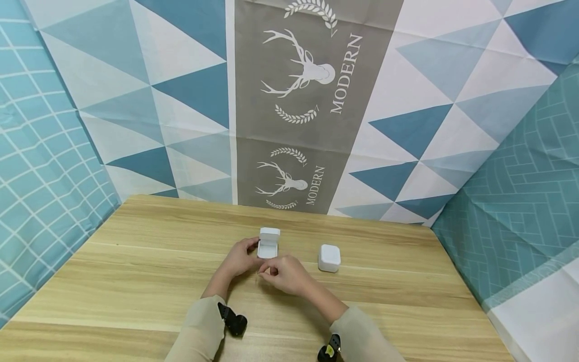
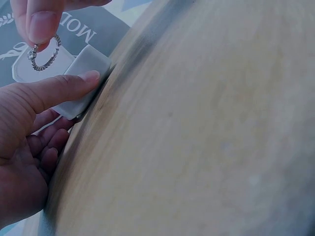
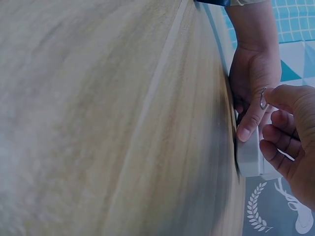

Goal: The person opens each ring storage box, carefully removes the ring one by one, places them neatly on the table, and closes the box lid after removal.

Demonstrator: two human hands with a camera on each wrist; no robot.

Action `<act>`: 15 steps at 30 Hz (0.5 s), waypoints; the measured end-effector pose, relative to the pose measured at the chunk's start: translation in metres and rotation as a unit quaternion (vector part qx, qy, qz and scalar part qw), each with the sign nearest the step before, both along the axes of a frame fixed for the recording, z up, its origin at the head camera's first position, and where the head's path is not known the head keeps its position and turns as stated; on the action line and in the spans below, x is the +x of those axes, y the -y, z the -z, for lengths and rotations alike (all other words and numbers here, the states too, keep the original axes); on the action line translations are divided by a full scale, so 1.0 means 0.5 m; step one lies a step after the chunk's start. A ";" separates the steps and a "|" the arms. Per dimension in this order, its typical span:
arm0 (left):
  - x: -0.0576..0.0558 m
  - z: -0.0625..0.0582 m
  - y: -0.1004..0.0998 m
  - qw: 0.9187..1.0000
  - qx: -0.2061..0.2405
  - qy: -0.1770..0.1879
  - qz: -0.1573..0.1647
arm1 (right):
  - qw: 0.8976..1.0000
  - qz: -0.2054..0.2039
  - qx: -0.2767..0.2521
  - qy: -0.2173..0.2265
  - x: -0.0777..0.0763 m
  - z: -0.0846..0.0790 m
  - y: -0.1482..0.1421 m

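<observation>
A small white ring box (image 1: 268, 247) stands on the wooden table with its lid raised. My left hand (image 1: 241, 258) grips this box from its left side, the thumb along the front and the other fingers behind, as the left wrist view shows. Between thumb and fingertip my right hand (image 1: 287, 274) pinches a silver ring (image 2: 45, 58) set with small stones. The ring hangs apart from the box, just in front of it. In the right wrist view the ring (image 3: 264, 99) appears near the left thumb, and the right hand's other fingers are loosely curled.
A second white box (image 1: 329, 258), closed, stands on the table (image 1: 398, 291) to the right of the hands. Behind the table hangs a patterned cloth (image 1: 289, 100), with blue tiled cloths (image 1: 40, 125) at the sides.
</observation>
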State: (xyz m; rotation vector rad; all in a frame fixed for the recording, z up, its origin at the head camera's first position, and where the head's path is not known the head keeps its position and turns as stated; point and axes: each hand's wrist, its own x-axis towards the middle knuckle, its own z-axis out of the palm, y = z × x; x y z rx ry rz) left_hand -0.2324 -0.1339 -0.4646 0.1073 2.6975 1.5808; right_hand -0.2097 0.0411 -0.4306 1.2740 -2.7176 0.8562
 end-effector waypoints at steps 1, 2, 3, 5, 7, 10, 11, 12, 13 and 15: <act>0.000 0.000 0.000 1.000 0.001 0.000 0.000 | 1.000 0.000 0.000 0.000 0.000 0.001 0.000; 0.000 0.001 0.000 1.000 0.001 0.000 0.001 | 1.000 0.000 0.000 -0.001 0.001 0.001 0.000; 0.000 0.001 0.000 1.000 0.001 0.001 0.001 | 1.000 0.000 0.000 -0.003 0.001 0.002 0.000; 0.000 0.001 0.000 1.000 0.001 0.002 0.001 | 1.000 -0.002 -0.001 -0.005 0.002 0.002 0.000; 0.000 0.000 0.000 1.000 0.003 0.003 0.000 | 1.000 -0.005 -0.002 -0.005 0.002 0.003 0.000; 0.001 0.000 0.000 1.000 0.003 0.004 -0.001 | 1.000 -0.007 0.002 -0.003 0.002 0.006 0.000; 0.001 0.000 0.001 1.000 0.000 0.003 -0.001 | 1.000 -0.007 0.004 -0.002 0.001 0.007 0.000; 0.001 0.000 0.000 1.000 0.000 0.004 -0.002 | 1.000 -0.007 0.005 -0.001 0.001 0.007 0.000; 0.002 0.000 0.000 1.000 -0.002 0.004 -0.003 | 1.000 -0.007 0.007 -0.001 0.001 0.009 -0.001; 0.002 0.000 0.000 1.000 -0.003 0.006 -0.005 | 1.000 -0.007 0.008 -0.001 0.001 0.010 -0.001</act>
